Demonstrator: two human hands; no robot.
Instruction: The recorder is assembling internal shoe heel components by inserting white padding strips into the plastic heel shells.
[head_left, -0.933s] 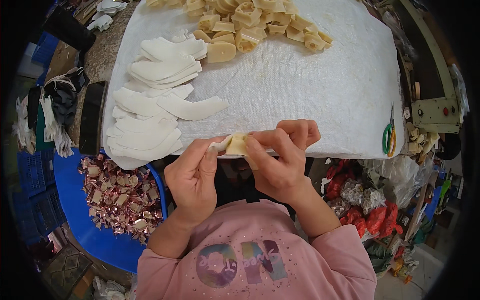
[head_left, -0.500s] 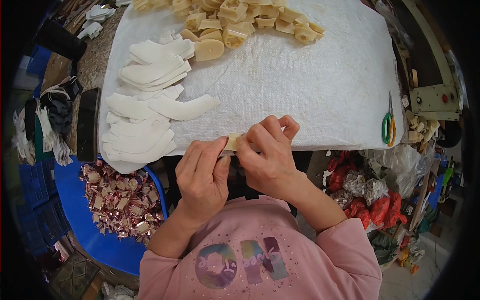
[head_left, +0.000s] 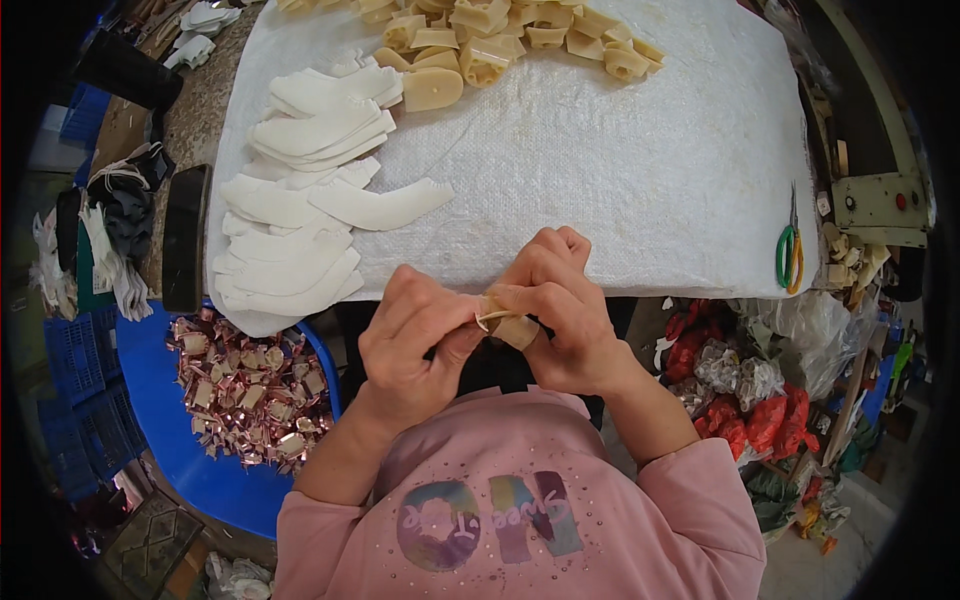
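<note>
Just off the table's front edge, both my hands work on a small beige moulded piece, which looks like a shoe heel. My right hand is closed around it from the right, fingers hiding much of it. My left hand pinches a thin pale edge on its left side between thumb and forefinger. Left of my hands, overlapping curved white cut pieces lie in a stack on the white woven sheet. A heap of similar beige moulded pieces sits at the far side.
At left, a blue basin holds many shiny pinkish pieces. A dark phone lies by the sheet's left edge. Green-and-orange-handled scissors rest near its right edge. Red and clear plastic bags are heaped at lower right.
The beige piece has been turned and lowered slightly toward me, showing more of its side. My left fingers have shifted to its edge; my right hand wraps it more from the right.
</note>
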